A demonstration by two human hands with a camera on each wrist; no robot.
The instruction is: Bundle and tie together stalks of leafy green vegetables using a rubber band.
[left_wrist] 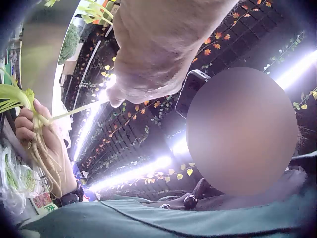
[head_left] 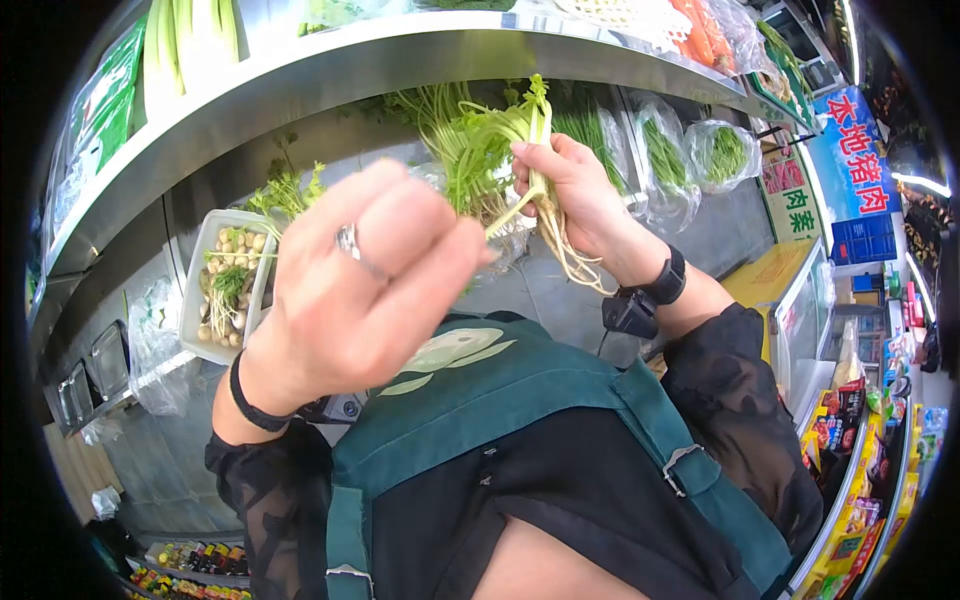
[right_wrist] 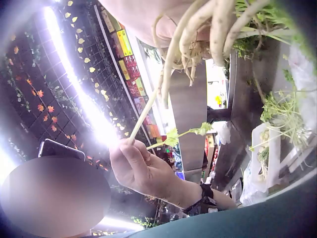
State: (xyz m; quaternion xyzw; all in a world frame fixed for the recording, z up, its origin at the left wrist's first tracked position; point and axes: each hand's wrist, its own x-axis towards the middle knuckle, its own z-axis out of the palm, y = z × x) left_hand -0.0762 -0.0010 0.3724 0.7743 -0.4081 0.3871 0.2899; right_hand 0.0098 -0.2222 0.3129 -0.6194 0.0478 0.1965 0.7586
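My right hand [head_left: 590, 200] grips a small bunch of celery [head_left: 541, 125], its leafy tops upward and long pale roots [right_wrist: 218, 29] hanging below the fist. My left hand [head_left: 365, 275], nearer the camera, pinches a thin celery stalk [left_wrist: 74, 112] between thumb and fingers. That stalk slants from the bunch to the left fingertips. In the right wrist view, a small leaf [right_wrist: 172, 137] sticks out beside the left hand [right_wrist: 141, 171]. The right hand [left_wrist: 29, 124] shows at the far side of the left wrist view.
Below the hands, more leafy greens [head_left: 465, 150] lie on a metal counter [head_left: 630, 265]. A white tub [head_left: 190, 300] of mushrooms and greens stands at the left. Bagged green vegetables [head_left: 665, 155] lie at the right. A raised metal shelf [head_left: 330, 85] bearing produce runs across the back.
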